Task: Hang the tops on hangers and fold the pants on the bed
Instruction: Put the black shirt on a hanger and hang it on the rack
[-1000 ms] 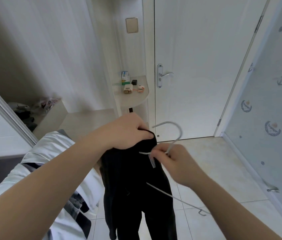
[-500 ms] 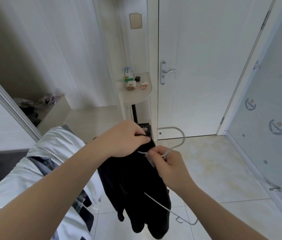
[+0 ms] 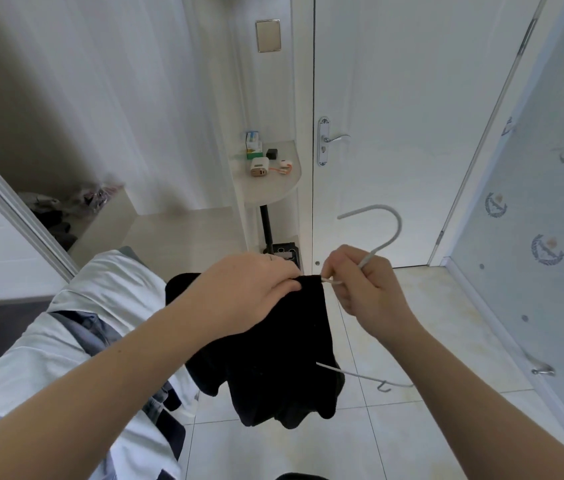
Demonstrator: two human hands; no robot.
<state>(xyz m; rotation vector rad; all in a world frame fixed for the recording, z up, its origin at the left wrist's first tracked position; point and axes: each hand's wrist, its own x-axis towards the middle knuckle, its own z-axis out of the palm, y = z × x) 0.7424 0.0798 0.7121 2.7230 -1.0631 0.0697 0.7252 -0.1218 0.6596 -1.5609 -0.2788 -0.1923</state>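
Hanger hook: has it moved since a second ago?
Yes. The hanger hook has shifted right and up, closer to the door handle.

White door [image 3: 394, 81] w/ lever handle [image 3: 337, 137] ahead, rounded shelf [image 3: 273, 192] just left, pale tile floor [image 3: 446, 323], anchor-print wall [image 3: 547, 188] on rt

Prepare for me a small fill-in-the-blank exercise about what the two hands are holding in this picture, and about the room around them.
1. The left hand grips a garment of ____ colour.
2. The right hand holds the white hanger just below its curved ____.
3. The door behind the hands is ____.
4. The bed lies to the person's ____.

Missing words: black; hook; closed; left.
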